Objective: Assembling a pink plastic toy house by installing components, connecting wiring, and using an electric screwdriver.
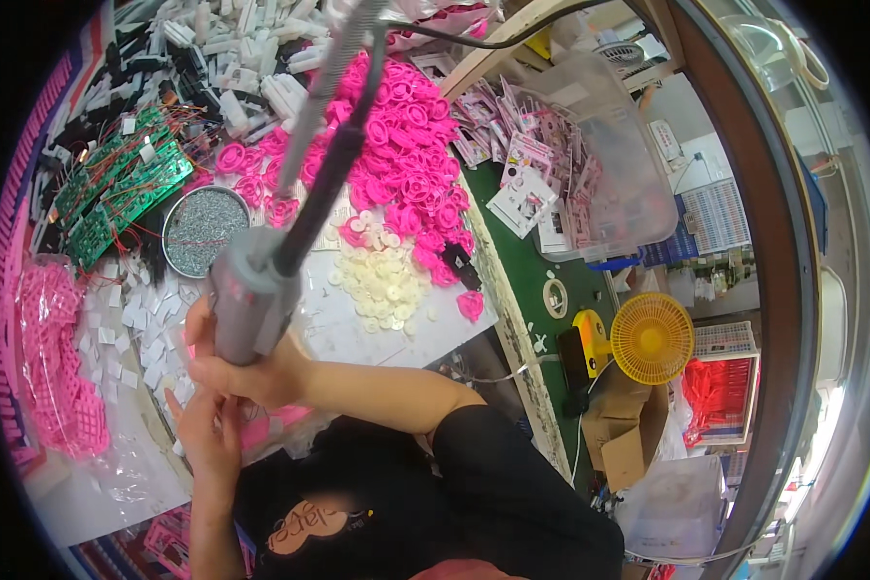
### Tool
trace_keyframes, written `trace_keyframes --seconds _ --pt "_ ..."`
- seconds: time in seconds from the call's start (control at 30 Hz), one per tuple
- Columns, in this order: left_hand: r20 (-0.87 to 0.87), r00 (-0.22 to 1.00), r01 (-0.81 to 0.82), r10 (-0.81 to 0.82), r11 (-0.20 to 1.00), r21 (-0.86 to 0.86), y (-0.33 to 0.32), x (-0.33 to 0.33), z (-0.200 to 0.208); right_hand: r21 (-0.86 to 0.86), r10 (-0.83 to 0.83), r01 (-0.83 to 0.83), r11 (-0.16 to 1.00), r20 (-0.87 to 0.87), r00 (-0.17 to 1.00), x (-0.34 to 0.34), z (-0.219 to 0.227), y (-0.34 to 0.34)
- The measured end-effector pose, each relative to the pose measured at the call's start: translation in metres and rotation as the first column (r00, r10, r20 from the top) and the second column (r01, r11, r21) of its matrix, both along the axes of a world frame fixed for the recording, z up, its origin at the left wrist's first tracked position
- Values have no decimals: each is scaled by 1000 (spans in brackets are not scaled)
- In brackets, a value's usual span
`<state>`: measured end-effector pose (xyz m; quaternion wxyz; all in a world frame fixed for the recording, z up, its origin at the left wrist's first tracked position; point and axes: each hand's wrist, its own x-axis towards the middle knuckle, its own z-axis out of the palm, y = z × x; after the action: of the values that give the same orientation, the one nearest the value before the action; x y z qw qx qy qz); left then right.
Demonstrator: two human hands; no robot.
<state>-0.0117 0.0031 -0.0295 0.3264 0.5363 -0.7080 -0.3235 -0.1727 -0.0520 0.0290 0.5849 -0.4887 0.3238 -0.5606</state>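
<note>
My right hand (271,372) is wrapped round the grey body of an electric screwdriver (251,309). A coiled spring (329,87) and a black cord run up from its top. Its tip is hidden behind my hands. Just below, my left hand (208,430) is closed, with its fingers bent close to the screwdriver's lower end. What it grips, if anything, cannot be made out. A pink piece (278,423) lies beside my hands. Near the screwdriver stands a round tin of small metal screws (203,232), and cream round discs (387,290) lie in a pile.
Pink plastic parts (406,145) are heaped at the back, white and black parts (232,58) behind left. Green circuit boards (126,193) with red wires, small white squares (145,329) and a bag of pink parts (53,358) lie left. A clear bin (638,184) and yellow fan (652,338) stand right.
</note>
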Motion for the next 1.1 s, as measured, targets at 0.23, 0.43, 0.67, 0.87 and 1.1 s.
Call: trace_keyframes --seconds 0.23,0.43,0.67,0.87,1.1 --pt "36 999 31 -28 997 -73 3 6 -14 62 74 -76 995 37 997 5 -20 6" --pt "131 986 113 -102 991 -73 -4 12 -3 111 109 -110 988 14 994 1 -22 15" --pt "66 997 51 -41 987 -153 1 13 -20 46 142 -160 986 276 951 7 -13 8" --pt "134 988 107 -75 963 -248 3 14 -23 -134 200 -195 972 26 979 -4 -9 6" --pt "219 972 150 -89 948 -280 0 11 -23 -143 31 -39 989 -57 998 -13 -10 -15"
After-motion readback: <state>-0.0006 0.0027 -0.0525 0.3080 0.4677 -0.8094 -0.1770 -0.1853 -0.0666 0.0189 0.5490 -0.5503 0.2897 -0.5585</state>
